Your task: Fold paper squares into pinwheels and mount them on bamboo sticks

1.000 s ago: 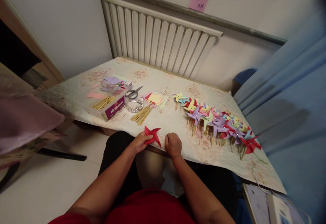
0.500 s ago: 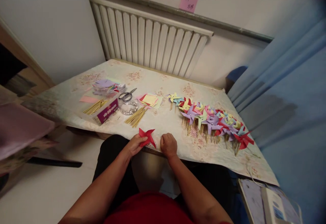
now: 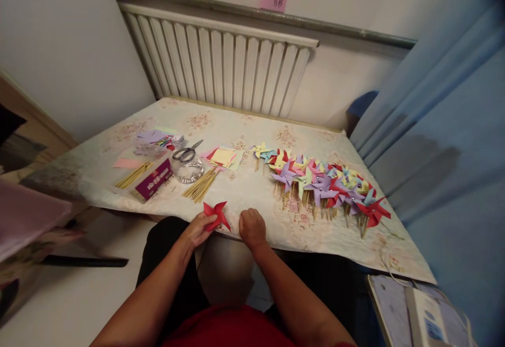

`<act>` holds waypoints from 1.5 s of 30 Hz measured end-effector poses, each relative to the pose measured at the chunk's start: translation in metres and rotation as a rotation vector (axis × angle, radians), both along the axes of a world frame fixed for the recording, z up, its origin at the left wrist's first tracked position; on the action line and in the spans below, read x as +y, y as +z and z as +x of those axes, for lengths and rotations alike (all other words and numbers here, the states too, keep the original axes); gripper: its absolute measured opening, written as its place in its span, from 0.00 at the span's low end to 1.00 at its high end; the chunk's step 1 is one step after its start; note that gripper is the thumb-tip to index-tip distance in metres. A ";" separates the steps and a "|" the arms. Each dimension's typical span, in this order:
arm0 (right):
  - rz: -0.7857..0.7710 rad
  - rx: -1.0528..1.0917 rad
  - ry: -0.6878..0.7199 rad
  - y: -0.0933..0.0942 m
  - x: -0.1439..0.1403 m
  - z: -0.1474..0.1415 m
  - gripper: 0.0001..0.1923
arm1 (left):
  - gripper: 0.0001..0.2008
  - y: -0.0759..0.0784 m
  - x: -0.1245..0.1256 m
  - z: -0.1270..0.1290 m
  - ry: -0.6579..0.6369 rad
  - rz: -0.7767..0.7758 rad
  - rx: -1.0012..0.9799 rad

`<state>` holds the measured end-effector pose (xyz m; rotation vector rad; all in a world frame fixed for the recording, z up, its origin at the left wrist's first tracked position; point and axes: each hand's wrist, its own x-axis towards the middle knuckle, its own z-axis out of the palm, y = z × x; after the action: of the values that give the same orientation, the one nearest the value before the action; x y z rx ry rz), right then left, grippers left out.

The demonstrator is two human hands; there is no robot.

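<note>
A red paper pinwheel [image 3: 216,215] is pinched in my left hand [image 3: 199,228] at the table's front edge, thumb on its middle. My right hand [image 3: 253,227] is closed, resting at the edge just to the right, apart from the pinwheel; whatever its fingers hold is hidden. Beyond my left hand lies a fan of thin wooden sticks [image 3: 201,185]. Behind them is a stack of coloured paper squares [image 3: 223,157]. A round clear dish of small shiny pieces [image 3: 190,172] and dark-handled scissors [image 3: 187,152] sit to the left of the paper.
Finished pinwheels on sticks [image 3: 321,184] cover the table's right side. At left stand a purple-labelled box [image 3: 154,179] with sticks and a pile of lilac paper [image 3: 152,136]. A radiator [image 3: 221,68] is behind the table, a blue curtain [image 3: 445,141] at right.
The view has shifted slightly, so the table's things appear a little further left. Both hands keep nearly the same pose, the left still holding the red pinwheel.
</note>
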<state>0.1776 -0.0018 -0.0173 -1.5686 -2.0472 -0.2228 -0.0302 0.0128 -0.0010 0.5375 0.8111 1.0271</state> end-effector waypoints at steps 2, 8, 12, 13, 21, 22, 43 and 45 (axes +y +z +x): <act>-0.004 0.013 0.007 0.001 -0.001 0.000 0.09 | 0.15 0.000 0.000 0.000 0.016 -0.006 0.011; -0.035 0.046 0.031 0.000 -0.001 0.001 0.07 | 0.15 0.002 -0.001 0.002 0.055 -0.026 0.034; -0.057 0.048 0.052 0.000 -0.001 0.002 0.06 | 0.14 0.003 -0.001 0.003 0.073 -0.028 0.039; -0.062 0.049 0.057 0.000 -0.001 0.002 0.06 | 0.14 0.004 -0.001 0.003 0.076 -0.031 0.040; -0.086 0.082 0.092 0.004 -0.004 0.005 0.07 | 0.13 0.005 -0.002 0.004 0.120 -0.052 0.046; -0.088 0.086 0.096 0.004 -0.004 0.005 0.07 | 0.13 0.005 -0.002 0.005 0.121 -0.050 0.048; -0.093 0.038 0.128 0.001 -0.005 0.007 0.06 | 0.12 0.003 -0.002 0.004 0.096 -0.043 0.016; -0.089 0.033 0.128 0.002 -0.005 0.007 0.06 | 0.11 0.005 -0.002 0.005 0.089 -0.047 0.012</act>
<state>0.1849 -0.0070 -0.0157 -1.4761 -2.1487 -0.0582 -0.0256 0.0106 0.0036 0.4713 0.8743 1.0843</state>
